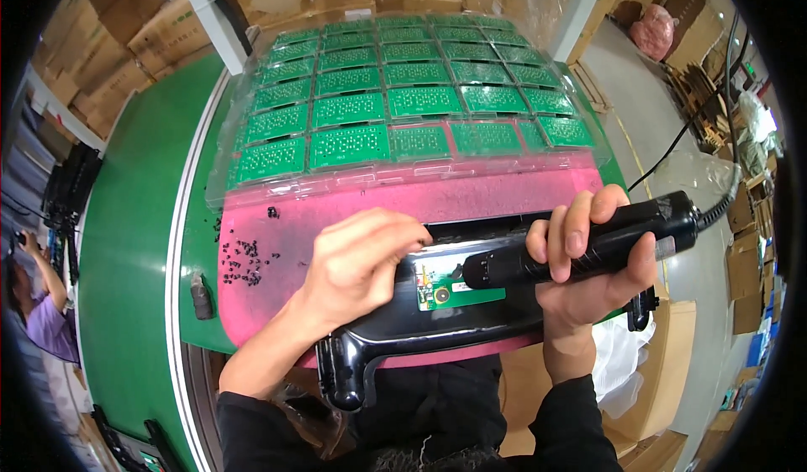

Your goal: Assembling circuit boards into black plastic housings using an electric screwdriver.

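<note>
Black plastic fills the middle of the head view: a casing (462,331) lies across the near part of the pink mat (336,201), its lower edge near the person's lap. Both hands and the driver cover much of its upper side. Set in it is a green board (458,299), whose right part is hidden under the driver (618,238); the driver's nose hides its own tip, so whether it meets a screw cannot be told.

The right hand (580,302) is wrapped around the driver, fingers over the top and thumb along the near side, palm below. The cord (716,210) leaves the driver's rear and is cut off at the dark rim.

The left hand (355,258) is curled at the casing's upper edge, fingertips bunched close together beside the board. Whether they pinch a small part or only rest on the casing cannot be told.

Beyond the mat's bare strip, a clear tray (403,173) holds rows of green boards, the far ones blurred by glare. Small black bits (241,262) lie scattered on the mat's left, too small to identify. At far left, a person (52,325) in purple is partly lost in the rim.
</note>
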### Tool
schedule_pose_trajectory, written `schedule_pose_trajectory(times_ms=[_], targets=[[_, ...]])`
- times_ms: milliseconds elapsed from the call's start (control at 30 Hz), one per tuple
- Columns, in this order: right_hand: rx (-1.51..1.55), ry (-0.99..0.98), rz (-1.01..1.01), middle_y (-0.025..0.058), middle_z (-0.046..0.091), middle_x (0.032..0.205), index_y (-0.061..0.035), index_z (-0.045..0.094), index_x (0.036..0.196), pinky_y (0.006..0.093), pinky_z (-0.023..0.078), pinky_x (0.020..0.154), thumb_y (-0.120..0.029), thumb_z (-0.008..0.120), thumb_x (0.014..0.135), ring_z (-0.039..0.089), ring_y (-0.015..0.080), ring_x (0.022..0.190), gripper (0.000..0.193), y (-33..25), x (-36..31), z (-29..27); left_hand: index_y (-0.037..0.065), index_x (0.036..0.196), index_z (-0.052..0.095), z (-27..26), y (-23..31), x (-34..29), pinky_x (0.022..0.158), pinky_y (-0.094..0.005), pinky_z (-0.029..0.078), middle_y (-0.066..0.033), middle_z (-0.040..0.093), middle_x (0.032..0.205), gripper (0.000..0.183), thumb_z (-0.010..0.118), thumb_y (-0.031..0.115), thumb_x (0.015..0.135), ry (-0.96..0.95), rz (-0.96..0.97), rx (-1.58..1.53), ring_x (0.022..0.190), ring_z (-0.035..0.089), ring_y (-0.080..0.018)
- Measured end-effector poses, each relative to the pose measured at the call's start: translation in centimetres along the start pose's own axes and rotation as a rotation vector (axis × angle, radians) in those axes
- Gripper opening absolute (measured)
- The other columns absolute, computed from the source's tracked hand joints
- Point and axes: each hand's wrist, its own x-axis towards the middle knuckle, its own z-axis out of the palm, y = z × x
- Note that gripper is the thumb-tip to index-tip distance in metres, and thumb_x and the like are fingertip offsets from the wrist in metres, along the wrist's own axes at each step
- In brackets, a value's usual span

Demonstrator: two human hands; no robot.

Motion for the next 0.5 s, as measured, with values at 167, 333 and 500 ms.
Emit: schedule_pose_trajectory(times_ms=[167, 333, 500], targets=[[-0.012, -0.099, -0.147, 0.0005, 0.051, 0.072, -0.0105, 0.048, 0.094, 0.0286, 0.04, 0.053, -0.054, 0.058, 0.091, 0.042, 0.0096, 0.046, 0.045, -0.8, 0.2, 0.2, -0.002, 0.092, 0.071, 1.2, -0.1, -0.2, 0.073, -0.0329, 0.057, -0.0128, 0.071, 0.09, 0.011, 0.073, 0.0, 0.081, -0.183, -0.162, -0.17, 0.083, 0.071, -0.0253], [0.082, -0.077, -0.163, 0.0026, 0.057, 0.076, -0.0123, 0.052, 0.099, 0.0298, 0.041, 0.053, -0.064, 0.057, 0.087, 0.047, 0.0112, 0.046, 0.053, -0.6, -0.2, -0.5, -0.002, 0.092, 0.071, 0.6, -0.4, -0.2, 0.07, -0.0322, 0.057, -0.012, 0.072, 0.089, 0.012, 0.074, 0.002, 0.081, -0.311, -0.253, -0.219, 0.08, 0.071, -0.0245], [0.023, -0.115, -0.164, 0.0012, 0.051, 0.073, -0.0102, 0.046, 0.092, 0.0278, 0.042, 0.053, -0.05, 0.061, 0.089, 0.045, 0.0091, 0.045, 0.043, -0.6, -0.2, 0.3, -0.001, 0.094, 0.071, 1.1, -0.9, -0.5, 0.067, -0.035, 0.057, -0.0119, 0.071, 0.09, 0.013, 0.072, 0.007, 0.084, -0.315, -0.222, -0.264, 0.077, 0.07, -0.0275]])
